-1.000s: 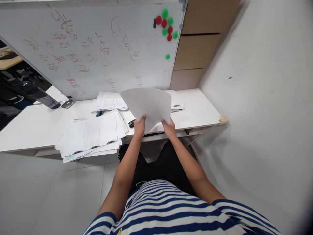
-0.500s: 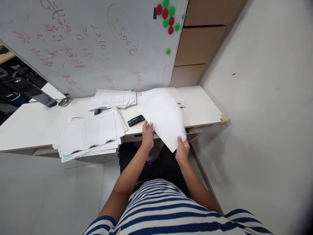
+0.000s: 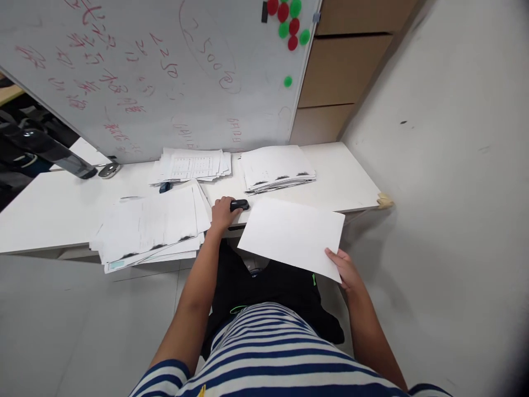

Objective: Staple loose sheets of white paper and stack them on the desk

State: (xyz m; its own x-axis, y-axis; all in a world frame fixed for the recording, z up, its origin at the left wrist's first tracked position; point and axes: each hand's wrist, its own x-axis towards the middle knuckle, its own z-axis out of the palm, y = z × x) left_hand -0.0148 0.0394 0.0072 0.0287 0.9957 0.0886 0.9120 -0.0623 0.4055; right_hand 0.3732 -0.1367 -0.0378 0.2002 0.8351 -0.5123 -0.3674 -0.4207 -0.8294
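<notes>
Pinching the corner of the white sheet (image 3: 293,234), the right hand (image 3: 343,269) sits right of centre in the frame, thumb on top, and I see the sheet reaching from there to the front edge of the desk (image 3: 341,168). Near the centre, the left hand (image 3: 222,214) is closed round the left end of the black stapler (image 3: 240,205), which rests on the desktop. The sheet's upper left corner lies just beside the stapler's free end; from here I can't tell whether it is one leaf or several.

As I judge it, the work is partway along. I count as done that the sheet is off the stacks and the stapler is in hand. I count as open that sheet and stapler are apart, that I can make out no staple in the paper, and that the sheet is not set down on any stack.

Around them I have three lots of paper: a fairly neat stack (image 3: 276,165) above the sheet, a looser stack (image 3: 194,165) in the upper middle, and a big fanned pile (image 3: 149,226) at centre left, hanging over the desk's front edge. I can't tell from this view which of these are finished.
</notes>
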